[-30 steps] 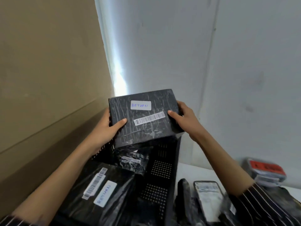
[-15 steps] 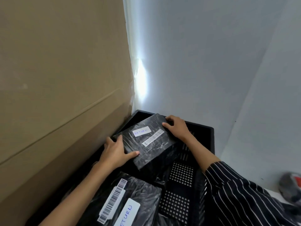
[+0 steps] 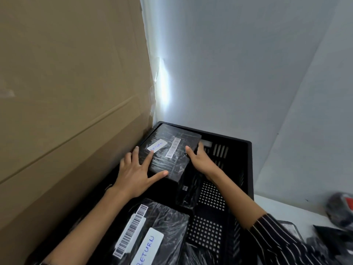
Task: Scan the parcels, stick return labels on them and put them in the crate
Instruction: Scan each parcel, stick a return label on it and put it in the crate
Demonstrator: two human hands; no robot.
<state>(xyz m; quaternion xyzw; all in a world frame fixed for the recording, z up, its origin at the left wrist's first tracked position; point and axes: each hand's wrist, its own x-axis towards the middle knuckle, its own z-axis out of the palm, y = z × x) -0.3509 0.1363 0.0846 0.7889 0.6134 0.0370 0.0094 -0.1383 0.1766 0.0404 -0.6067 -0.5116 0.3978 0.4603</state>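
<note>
A black film-wrapped parcel point(image 3: 176, 161) with a white RETURN label and a barcode strip lies in the far left corner of the black perforated crate point(image 3: 248, 169). My left hand point(image 3: 133, 175) rests on the parcel's near left corner with its fingers spread and straight. On the parcel's right edge, my right hand point(image 3: 200, 161) holds on with the thumb on top and the fingers down the side. A second labelled black parcel point(image 3: 168, 222) lies in the crate's near end. Another black parcel point(image 3: 186, 192) sits under the first.
A tall cardboard sheet point(image 3: 66, 92) stands tight against the crate's left side, and a grey wall rises behind. To the right is a white tabletop point(image 3: 286, 209) with a blurred black wrapped item point(image 3: 340, 207) and more black wrap at the bottom right.
The parcel has gone from held above the crate down into its far left corner. My left hand has flattened out on it and the view has turned left.
</note>
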